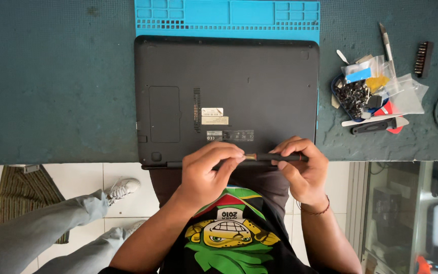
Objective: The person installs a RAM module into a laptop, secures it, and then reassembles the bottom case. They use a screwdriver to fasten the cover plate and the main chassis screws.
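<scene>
Both hands meet over the near edge of an upturned laptop, sharing one slim screwdriver (275, 158). The right hand (302, 170) has its grip closed around the dark handle, fingers curled over the top and thumb beneath, so the tool lies level and runs left to right. The left hand (210, 170) pinches the metal collar end between thumb and fingertips, its grip closed on the tip; whether a bit is seated there is hidden by the fingers. Both wrists are bent inward, forearms rising from the bottom of the view and converging, and a thin red cord circles the right wrist.

The screwdriver hovers just above the front edge of the black laptop (226, 96), which lies base-up on the dark green counter (51, 81), its vent slits and labels showing. Beyond the laptop's far edge lies a blue repair mat (227, 18) with small compartments.

To the right, well apart from the hands, sits a small blue tray of screws (353, 96) amid clear plastic bags, with a black-handled tool (373, 126) just beside it and a strip of driver bits (423, 59) farther off. At lower left, another person's grey trouser legs and white shoe (122, 187) show over the tiled floor.
</scene>
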